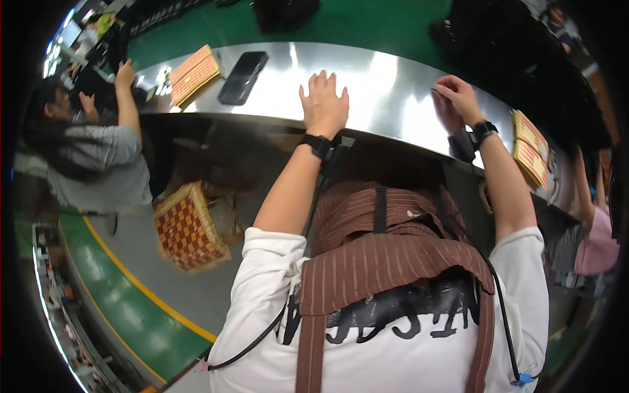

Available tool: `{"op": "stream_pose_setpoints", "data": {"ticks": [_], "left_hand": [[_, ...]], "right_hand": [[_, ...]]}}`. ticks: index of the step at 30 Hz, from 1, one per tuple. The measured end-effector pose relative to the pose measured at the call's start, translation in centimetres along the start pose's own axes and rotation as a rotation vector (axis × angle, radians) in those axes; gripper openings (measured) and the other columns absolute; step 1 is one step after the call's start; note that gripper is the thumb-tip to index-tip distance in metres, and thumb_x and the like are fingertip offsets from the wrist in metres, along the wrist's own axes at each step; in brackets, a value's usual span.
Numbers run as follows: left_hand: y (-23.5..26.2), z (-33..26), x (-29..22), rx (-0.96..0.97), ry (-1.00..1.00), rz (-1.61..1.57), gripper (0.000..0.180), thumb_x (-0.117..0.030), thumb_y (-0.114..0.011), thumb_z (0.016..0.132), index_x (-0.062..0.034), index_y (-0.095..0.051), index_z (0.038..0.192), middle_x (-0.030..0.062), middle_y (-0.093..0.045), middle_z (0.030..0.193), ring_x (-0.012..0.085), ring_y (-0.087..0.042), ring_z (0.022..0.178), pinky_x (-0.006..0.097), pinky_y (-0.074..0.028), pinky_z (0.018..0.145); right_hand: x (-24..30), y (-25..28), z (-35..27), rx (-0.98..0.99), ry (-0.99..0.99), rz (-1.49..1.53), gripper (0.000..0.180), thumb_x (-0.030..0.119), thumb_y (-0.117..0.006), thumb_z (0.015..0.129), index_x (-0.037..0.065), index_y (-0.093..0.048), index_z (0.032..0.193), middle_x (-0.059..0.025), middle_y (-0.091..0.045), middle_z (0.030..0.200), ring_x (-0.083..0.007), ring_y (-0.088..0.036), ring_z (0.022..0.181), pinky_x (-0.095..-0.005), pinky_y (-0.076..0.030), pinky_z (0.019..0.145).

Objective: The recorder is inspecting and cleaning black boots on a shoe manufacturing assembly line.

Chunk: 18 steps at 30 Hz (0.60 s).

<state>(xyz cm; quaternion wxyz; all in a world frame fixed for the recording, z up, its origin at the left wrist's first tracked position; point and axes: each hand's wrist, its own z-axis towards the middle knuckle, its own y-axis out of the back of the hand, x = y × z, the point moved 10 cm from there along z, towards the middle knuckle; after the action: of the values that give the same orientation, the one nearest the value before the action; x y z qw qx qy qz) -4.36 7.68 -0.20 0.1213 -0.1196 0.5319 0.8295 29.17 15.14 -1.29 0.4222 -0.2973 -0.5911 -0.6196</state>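
Note:
My left hand lies palm down on the shiny metal table, its fingers spread and nothing in them. To the right, my right hand is raised a little over the table, with its reflection below. Its fingers are bent and pressed together. A tiny dark tip shows at them, too small to name. A black phone-like slab lies on the table to the left of my left hand. Both my wrists wear black bands with a dark box on the underside.
Orange-and-yellow patterned stacks lie at the table's left, and a similar stack at its right. A person in grey sits at the left; a pink sleeve shows at the right. A checkered cushioned stool stands on the floor.

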Motion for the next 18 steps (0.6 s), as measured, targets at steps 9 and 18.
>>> {"op": "stream_pose_setpoints", "data": {"ticks": [9,18], "left_hand": [[0.1,-0.1,-0.3,0.024,-0.031,0.007,0.047,-0.031,-0.053,0.095,-0.0056,-0.055,0.134,0.0148,-0.047,0.147,0.0324,-0.036,0.140,0.055,-0.022,0.116],[0.8,-0.7,-0.6,0.066,-0.044,-0.018,0.045,-0.028,-0.056,0.094,-0.0054,-0.055,0.133,0.0176,-0.046,0.147,0.0344,-0.036,0.140,0.053,-0.019,0.118]], "right_hand": [[-1.3,0.8,-1.8,-0.163,-0.169,0.468,0.012,0.006,-0.070,0.087,0.003,-0.067,0.099,-0.0027,-0.064,0.085,-0.0090,-0.059,0.068,-0.0250,-0.052,0.061],[-0.6,0.4,-2.7,-0.135,-0.181,0.426,0.014,0.011,-0.070,0.089,0.003,-0.068,0.100,-0.0006,-0.064,0.083,-0.0072,-0.058,0.071,-0.0227,-0.050,0.064]]}}
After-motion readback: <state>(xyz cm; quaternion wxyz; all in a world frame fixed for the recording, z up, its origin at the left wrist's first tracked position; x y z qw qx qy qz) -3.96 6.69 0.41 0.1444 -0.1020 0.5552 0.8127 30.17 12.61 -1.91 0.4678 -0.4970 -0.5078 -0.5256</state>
